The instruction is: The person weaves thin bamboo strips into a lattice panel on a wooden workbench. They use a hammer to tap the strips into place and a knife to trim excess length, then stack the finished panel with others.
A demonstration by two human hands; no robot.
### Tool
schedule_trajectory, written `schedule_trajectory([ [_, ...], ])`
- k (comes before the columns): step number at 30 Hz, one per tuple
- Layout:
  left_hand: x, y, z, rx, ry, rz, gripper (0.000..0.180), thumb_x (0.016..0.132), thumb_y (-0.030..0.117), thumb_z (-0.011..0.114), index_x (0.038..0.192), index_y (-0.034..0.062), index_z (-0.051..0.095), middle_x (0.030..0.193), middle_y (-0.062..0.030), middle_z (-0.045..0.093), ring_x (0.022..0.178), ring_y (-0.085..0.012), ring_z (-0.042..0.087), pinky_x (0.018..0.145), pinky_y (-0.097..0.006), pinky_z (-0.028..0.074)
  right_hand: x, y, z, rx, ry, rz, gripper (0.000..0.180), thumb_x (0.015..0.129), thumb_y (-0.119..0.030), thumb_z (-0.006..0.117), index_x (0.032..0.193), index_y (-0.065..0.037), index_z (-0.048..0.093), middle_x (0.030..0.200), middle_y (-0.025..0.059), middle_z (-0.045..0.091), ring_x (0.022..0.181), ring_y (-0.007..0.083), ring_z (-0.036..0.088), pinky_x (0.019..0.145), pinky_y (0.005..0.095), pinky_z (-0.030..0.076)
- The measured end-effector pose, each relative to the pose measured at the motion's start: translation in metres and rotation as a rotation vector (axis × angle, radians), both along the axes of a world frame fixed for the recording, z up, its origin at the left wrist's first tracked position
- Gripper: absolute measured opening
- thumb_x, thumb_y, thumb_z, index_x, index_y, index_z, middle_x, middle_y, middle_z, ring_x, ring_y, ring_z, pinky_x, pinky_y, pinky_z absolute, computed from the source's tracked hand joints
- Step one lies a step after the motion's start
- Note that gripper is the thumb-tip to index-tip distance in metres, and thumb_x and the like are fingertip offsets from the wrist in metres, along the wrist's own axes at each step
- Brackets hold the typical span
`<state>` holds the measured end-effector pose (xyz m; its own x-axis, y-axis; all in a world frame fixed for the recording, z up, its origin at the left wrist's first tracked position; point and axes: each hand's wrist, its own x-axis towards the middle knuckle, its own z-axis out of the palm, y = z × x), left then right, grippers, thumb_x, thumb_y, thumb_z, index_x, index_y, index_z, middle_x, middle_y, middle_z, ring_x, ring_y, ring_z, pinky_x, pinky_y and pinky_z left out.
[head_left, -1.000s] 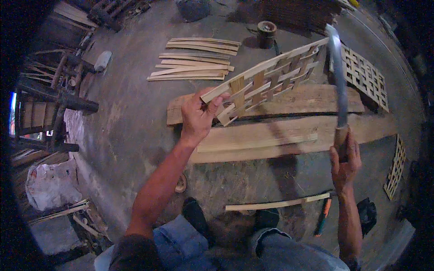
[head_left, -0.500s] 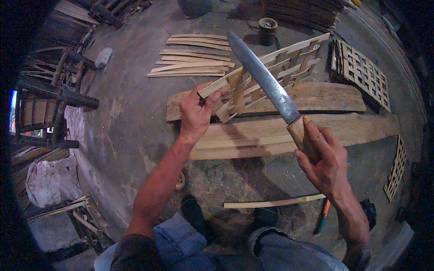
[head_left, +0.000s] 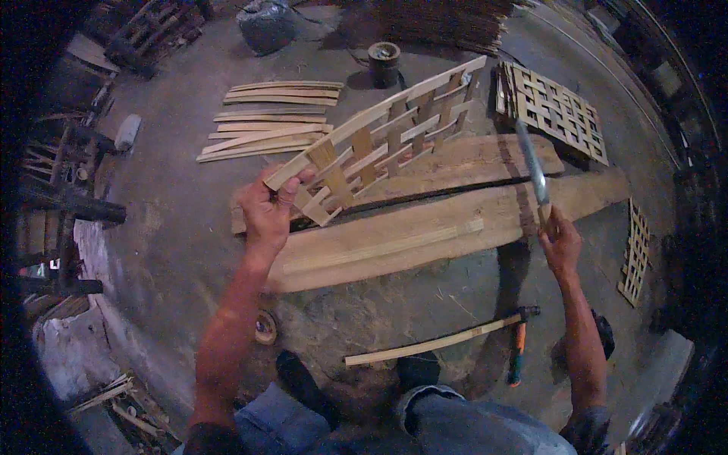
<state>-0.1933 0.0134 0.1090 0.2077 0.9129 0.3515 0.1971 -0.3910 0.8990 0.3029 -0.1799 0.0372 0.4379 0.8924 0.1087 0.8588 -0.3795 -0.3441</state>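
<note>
A woven bamboo lattice panel (head_left: 356,152) is tilted up over the wooden planks, its near left corner in the grip of my left hand (head_left: 267,208). My right hand (head_left: 560,241) is closed round the handle of a large knife (head_left: 535,163). The blade points away from me, to the right of the panel and apart from it. Below both hands lie two thick planks, a nearer one (head_left: 364,246) and a farther one (head_left: 485,161). A thin bamboo strip (head_left: 447,241) rests on the nearer plank.
Loose bamboo strips (head_left: 273,121) lie at the far left. Finished lattice panels (head_left: 557,110) are stacked at the far right, with another lattice (head_left: 635,250) nearer. A hammer (head_left: 517,353) and one strip (head_left: 425,347) lie near my feet. A dark round container (head_left: 384,64) stands behind.
My right hand has swung the knife away to the right, off the panel. My left hand still grips the lattice. The whole view has shifted, with the scene now farther left.
</note>
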Motion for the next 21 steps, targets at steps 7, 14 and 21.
schedule_trajectory([
  [7,-0.013,0.003,-0.001,-0.018,-0.015,-0.006,0.026,0.096,0.024,0.062,0.106,-0.0005,0.064,0.1,-0.0099,0.073,0.094,-0.0152,0.067,0.084,-0.03,0.052,-0.006,0.021,-0.011,0.051,-0.183,0.199,0.047,0.086,-0.025,0.067,0.128,-0.007,0.058,0.102,0.0106,0.065,0.091,0.0252,0.066,0.077,0.0397,0.053],
  [14,-0.025,0.003,0.004,0.43,0.146,-0.254,0.024,0.088,0.023,0.071,0.105,0.006,0.069,0.1,-0.0109,0.072,0.095,-0.0246,0.069,0.086,-0.035,0.054,-0.043,0.157,0.072,-0.142,1.474,0.06,0.078,0.092,-0.073,0.03,0.121,-0.007,0.061,0.092,0.0008,0.065,0.075,0.011,0.057,0.068,0.0241,0.042],
  [21,-0.056,-0.005,0.017,0.674,0.543,-0.369,0.03,0.076,0.009,0.073,0.106,0.0118,0.072,0.116,-0.0119,0.065,0.104,-0.0277,0.065,0.088,-0.039,0.054,-0.059,0.154,0.055,-0.133,1.214,0.243,0.058,0.089,-0.029,0.068,0.136,-0.001,0.05,0.117,0.0091,0.063,0.099,0.0147,0.06,0.087,0.0324,0.05],
])
